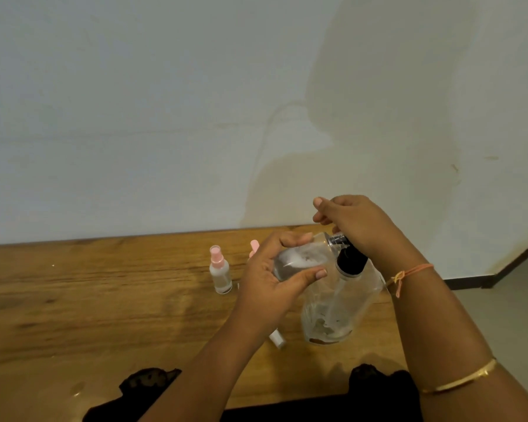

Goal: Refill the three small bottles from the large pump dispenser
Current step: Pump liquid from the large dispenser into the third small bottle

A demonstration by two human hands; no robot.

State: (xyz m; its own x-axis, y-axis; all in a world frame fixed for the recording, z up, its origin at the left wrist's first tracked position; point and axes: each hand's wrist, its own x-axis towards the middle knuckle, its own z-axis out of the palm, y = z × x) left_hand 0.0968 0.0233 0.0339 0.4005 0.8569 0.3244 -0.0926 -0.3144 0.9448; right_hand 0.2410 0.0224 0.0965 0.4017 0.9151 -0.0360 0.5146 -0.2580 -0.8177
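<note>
Warm brown wooden table (104, 315), streaked with dark grain, set against a plain pale wall (165, 117).

At 5 o'clock of the view, a large pump dispenser (342, 306): clear, smooth, broad-shouldered, with a black collar at the neck. Contents hard to make out through the glare.

Left hand (269, 284) wrapped round a small clear bottle (302, 258), thumb beneath, fingers curled over the top. Holds it tipped on its side, silver threaded neck toward 3 o'clock, right by the dispenser's top. Looks part-filled with clear liquid.

Right hand (360, 223) curled down over the dispenser's head, hiding the pump, thumb out toward 9 o'clock. Orange thread bracelet (409, 274) at the wrist, gold bangle (461, 380) further up the forearm.

At 9 o'clock of the dispenser, well apart, a small spray bottle (220, 275): upright clear cylinder, pink-capped. Behind the left hand, another pink top (254, 246), bottle hidden. At 7 o'clock, a white cap (277, 339) lying on the wood.
</note>
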